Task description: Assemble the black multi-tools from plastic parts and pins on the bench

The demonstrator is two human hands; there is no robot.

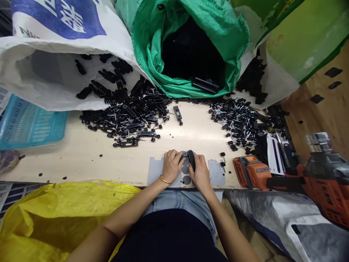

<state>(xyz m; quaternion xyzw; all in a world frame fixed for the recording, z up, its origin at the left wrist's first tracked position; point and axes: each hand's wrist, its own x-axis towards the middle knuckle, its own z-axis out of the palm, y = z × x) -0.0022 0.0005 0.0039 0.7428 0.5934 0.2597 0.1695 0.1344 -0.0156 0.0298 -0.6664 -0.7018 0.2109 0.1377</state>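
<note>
Far L: blue basket [34, 125] on the surface [81, 160], w/ a yellow bag [68, 196] nearer me. Next, white bag [68, 45], mouth my way, black bits inside; L pile [131, 112] of bars & pins lies at its mouth. A knock to that bag could prob. slide more out.

Mid: green bag [147, 51] at back, one loose bar [177, 115] in front. Nearest me, my L hand [171, 163] pinches the L part [184, 155], thumb & fingers closed on it, above a grey sheet [153, 173] w/ dark circles (holes or discs, can't tell). Just beside, my R hand [200, 174] pinches the R part [191, 160]. Round ends are v. close; can't tell if touching. Slack grip or a bad angle could make either slip & drop nr the edge.

R: two pins [223, 160] by a small pad [218, 173], easily swept off by my wrist. Then R pile [240, 122], & a drill [321, 185], battery [253, 171] by the edge; an elbow bump might tip it.
</note>
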